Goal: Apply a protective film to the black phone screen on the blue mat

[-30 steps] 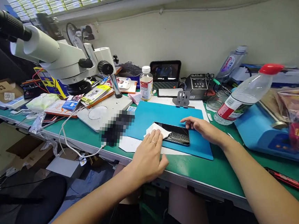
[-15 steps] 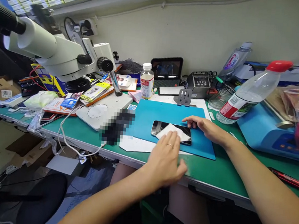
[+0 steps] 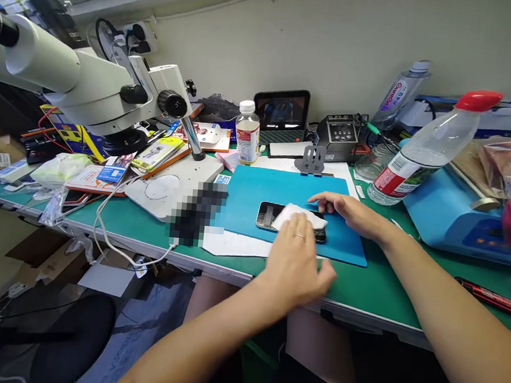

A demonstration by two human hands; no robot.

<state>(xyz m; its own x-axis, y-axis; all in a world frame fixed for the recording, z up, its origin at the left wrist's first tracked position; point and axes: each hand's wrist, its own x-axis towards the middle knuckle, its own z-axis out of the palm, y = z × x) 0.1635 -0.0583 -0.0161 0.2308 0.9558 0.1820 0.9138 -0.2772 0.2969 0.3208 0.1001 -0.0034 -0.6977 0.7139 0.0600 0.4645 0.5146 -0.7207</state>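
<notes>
On the blue mat (image 3: 251,185), head view: dark phone (image 3: 265,215) laid flat, long side roughly parallel to the bench edge; likely set so that it can be reached by both hands.
Mat placement: spread on the green bench (image 3: 340,288), partly over a white sheet (image 3: 228,244); probably used as a soft base under the glass.
White cloth (image 3: 293,211): spread over the phone's middle and right part, pinned from above by fingers.
Left hand (image 3: 296,260): fingers straight and together, pressed flat on the cloth; nothing pinched, thumb held out to the side. Presumably laid flat so pressure is spread.
Right hand (image 3: 347,212): fingers loosely curled, index extended, nothing seen gripped. Placed by the phone's far right edge, perhaps for steadying; contact can't be told.
Phone look: glossy black, pale rim, striped reflections at the left end; rest mostly covered.
</notes>
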